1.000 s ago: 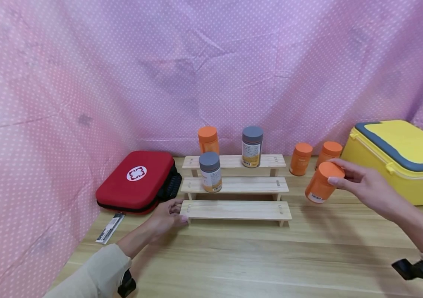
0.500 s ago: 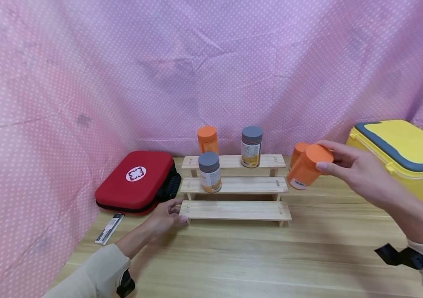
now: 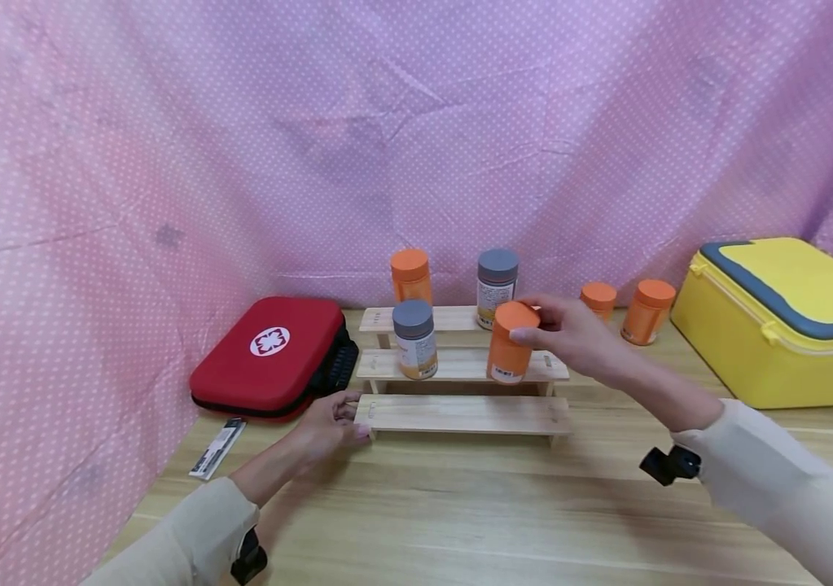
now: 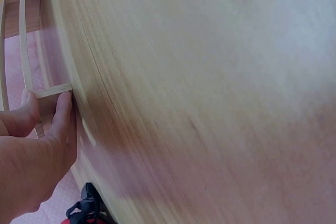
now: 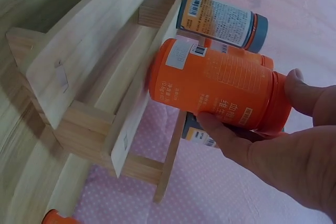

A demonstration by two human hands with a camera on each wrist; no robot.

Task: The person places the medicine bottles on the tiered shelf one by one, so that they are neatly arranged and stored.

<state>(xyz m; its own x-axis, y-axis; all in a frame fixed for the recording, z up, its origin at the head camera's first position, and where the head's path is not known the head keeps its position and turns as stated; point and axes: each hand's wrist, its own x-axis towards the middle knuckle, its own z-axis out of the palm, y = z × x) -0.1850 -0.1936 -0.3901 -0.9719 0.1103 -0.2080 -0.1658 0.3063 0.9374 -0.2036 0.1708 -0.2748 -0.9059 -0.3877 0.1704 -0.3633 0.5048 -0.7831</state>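
The orange bottle (image 3: 510,350) is at the right part of the middle tier (image 3: 458,364) of a wooden rack (image 5: 84,140), contact unclear, with the right hand (image 3: 566,334) clamped near its cap (image 3: 516,314). Probably light, stiff and slick, it seems best held there. The left hand (image 3: 328,425) pinches the lowest tier (image 3: 463,413). Beneath lies a wood-grained tabletop (image 3: 460,505); behind, pink dotted cloth (image 3: 416,146).

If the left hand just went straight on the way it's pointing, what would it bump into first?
The shelf, with seemingly no gap to cross: the left hand grips the left end of its lowest step.
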